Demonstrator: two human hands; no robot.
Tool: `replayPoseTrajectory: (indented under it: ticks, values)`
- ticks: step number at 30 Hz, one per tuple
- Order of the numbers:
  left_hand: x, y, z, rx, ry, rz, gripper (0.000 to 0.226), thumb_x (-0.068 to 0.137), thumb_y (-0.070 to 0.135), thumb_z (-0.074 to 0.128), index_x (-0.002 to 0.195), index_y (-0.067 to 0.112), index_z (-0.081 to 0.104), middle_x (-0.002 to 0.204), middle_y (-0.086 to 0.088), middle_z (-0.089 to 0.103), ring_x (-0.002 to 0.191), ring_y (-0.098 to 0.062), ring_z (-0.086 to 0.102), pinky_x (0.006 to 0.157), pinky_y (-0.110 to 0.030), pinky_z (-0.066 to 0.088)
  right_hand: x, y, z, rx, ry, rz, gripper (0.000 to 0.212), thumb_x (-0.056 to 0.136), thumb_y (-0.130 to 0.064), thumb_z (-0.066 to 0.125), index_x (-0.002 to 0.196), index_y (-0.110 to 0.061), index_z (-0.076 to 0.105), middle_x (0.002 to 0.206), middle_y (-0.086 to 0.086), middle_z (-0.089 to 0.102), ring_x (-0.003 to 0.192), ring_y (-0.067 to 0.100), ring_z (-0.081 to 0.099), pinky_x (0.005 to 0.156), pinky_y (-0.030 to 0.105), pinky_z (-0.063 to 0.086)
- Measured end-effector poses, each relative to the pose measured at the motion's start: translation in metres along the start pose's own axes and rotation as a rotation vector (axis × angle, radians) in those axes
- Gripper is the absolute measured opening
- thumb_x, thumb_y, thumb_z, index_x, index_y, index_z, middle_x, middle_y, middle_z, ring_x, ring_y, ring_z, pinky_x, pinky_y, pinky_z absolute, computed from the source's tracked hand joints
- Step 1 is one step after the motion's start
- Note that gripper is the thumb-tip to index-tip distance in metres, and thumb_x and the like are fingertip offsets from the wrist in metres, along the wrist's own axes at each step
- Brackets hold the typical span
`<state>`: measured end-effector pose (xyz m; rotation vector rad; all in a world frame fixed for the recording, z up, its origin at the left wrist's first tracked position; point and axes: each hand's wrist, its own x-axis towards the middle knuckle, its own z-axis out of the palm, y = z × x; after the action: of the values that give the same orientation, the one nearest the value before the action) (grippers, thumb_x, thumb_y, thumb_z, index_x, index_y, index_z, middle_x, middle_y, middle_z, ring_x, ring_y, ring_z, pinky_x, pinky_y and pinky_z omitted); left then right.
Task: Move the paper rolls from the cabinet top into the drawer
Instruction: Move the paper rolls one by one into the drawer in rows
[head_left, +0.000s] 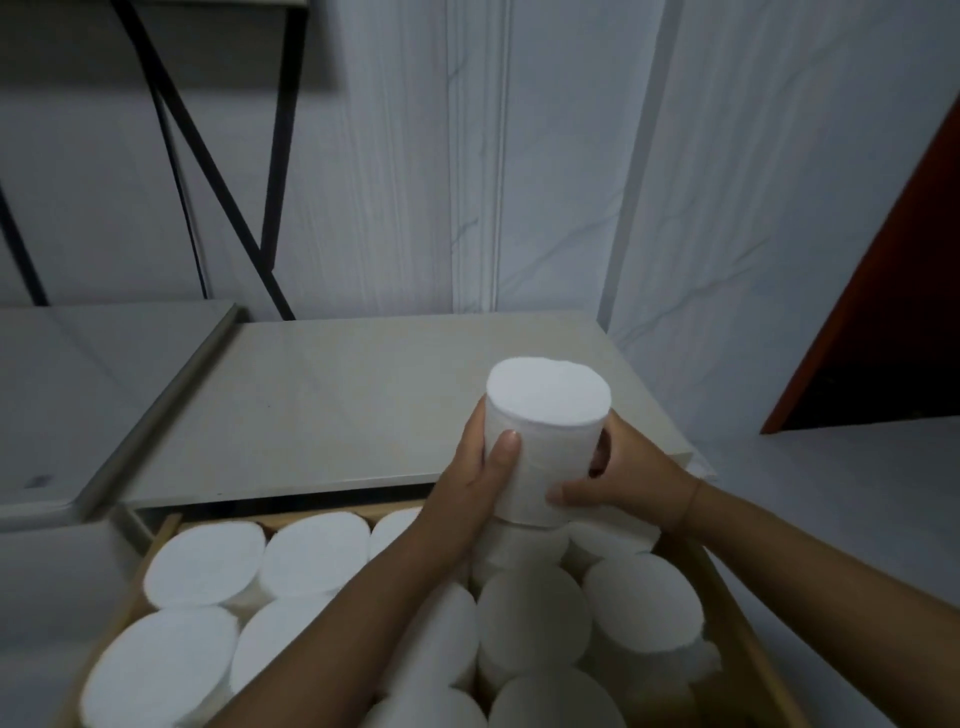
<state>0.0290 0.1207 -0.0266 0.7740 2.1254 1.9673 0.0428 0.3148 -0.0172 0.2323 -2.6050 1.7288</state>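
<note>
Risk of upright paper roll (545, 431), clasped between left hand (475, 480) and right hand (626, 475), jamming or toppling: drawer (748, 639) already packed near its back edge.

Both forearms bare, no sleeves in view. Left hand (470, 478) with short, plain nails. Right hand (631, 480) with a thin band at the wrist (693, 501).
</note>
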Motion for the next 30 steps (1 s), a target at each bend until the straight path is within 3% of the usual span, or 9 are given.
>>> replayPoseTrajectory:
  ticks: [3,8,11,13,16,19,23,26,30]
  values:
    - [-0.017,0.003,0.012,-0.058,-0.018,-0.041,0.074,0.077,0.061,0.045,0.142,0.031,0.026,0.142,0.009,0.044,0.129,-0.007,0.044,0.109,-0.040,0.037,-0.029,0.002,0.001,-0.017,-0.028,0.048,0.105,0.055,-0.023,0.089,0.141,-0.024,0.030,0.131,-0.009,0.054,0.117,0.008,0.055,0.090,0.027,0.053]
    - [-0.045,-0.002,0.024,-0.051,-0.056,-0.093,0.060,0.079,0.062,0.047,0.134,0.042,0.030,0.131,0.027,0.046,0.117,0.013,0.046,0.086,-0.005,0.041,-0.056,0.008,0.003,-0.133,-0.061,0.086,0.100,0.058,-0.020,0.088,0.140,-0.023,0.031,0.125,-0.018,0.050,0.110,-0.007,0.053,0.085,0.012,0.049]
    - [-0.054,0.001,0.026,-0.044,-0.034,-0.143,0.051,0.084,0.054,0.044,0.131,0.041,0.032,0.130,0.023,0.046,0.114,0.014,0.047,0.085,-0.005,0.041,-0.063,0.008,0.010,-0.187,-0.059,0.073,0.094,0.060,-0.017,0.088,0.134,-0.024,0.031,0.116,-0.025,0.043,0.105,-0.020,0.049,0.082,0.003,0.044]
    - [-0.057,0.005,0.028,-0.043,-0.007,-0.166,0.056,0.082,0.054,0.042,0.134,0.039,0.030,0.131,0.020,0.047,0.118,0.007,0.047,0.088,-0.006,0.042,-0.063,0.006,0.013,-0.174,-0.065,0.045,0.097,0.060,-0.020,0.087,0.139,-0.016,0.031,0.127,-0.017,0.047,0.118,-0.004,0.049,0.094,0.012,0.045]
    - [-0.055,0.017,0.031,-0.023,0.048,-0.189,0.067,0.078,0.064,0.036,0.139,0.041,0.024,0.134,0.018,0.043,0.119,0.000,0.045,0.086,-0.008,0.038,-0.066,-0.005,0.016,0.019,-0.010,0.001,0.105,0.059,-0.039,0.085,0.143,-0.025,0.024,0.140,-0.012,0.040,0.128,0.005,0.042,0.104,0.023,0.041]
    - [-0.049,0.032,0.038,-0.040,0.124,-0.205,0.073,0.080,0.074,0.034,0.143,0.041,0.020,0.139,0.017,0.032,0.120,-0.002,0.034,0.095,-0.021,0.029,-0.064,-0.021,0.023,0.201,0.140,0.000,0.080,0.065,-0.074,0.058,0.134,-0.041,0.036,0.137,-0.025,0.039,0.127,-0.003,0.039,0.104,0.020,0.035]
    - [-0.041,0.042,0.049,-0.048,0.235,-0.234,0.051,0.093,0.054,0.033,0.141,0.036,0.029,0.143,0.010,0.036,0.114,-0.005,0.037,0.092,-0.024,0.031,-0.055,-0.032,0.039,0.259,0.379,0.066,0.035,0.092,-0.056,0.038,0.108,-0.035,0.061,0.108,-0.020,0.061,0.106,0.003,0.055,0.089,0.023,0.044]
    - [-0.041,0.047,0.059,-0.065,0.263,-0.280,0.045,0.096,0.048,0.036,0.138,0.033,0.033,0.140,0.005,0.041,0.113,-0.010,0.041,0.092,-0.027,0.035,-0.056,-0.040,0.041,0.222,0.476,0.107,0.027,0.095,-0.038,0.039,0.092,-0.028,0.064,0.092,-0.016,0.062,0.090,0.003,0.056,0.071,0.019,0.043]
    - [-0.046,0.054,0.076,-0.106,0.209,-0.388,0.048,0.094,0.052,0.037,0.137,0.031,0.033,0.136,0.002,0.042,0.116,-0.016,0.041,0.098,-0.036,0.038,-0.073,-0.046,0.022,0.195,0.530,0.168,0.026,0.093,-0.029,0.043,0.084,-0.022,0.067,0.090,-0.008,0.064,0.083,-0.002,0.058,0.069,0.018,0.047]
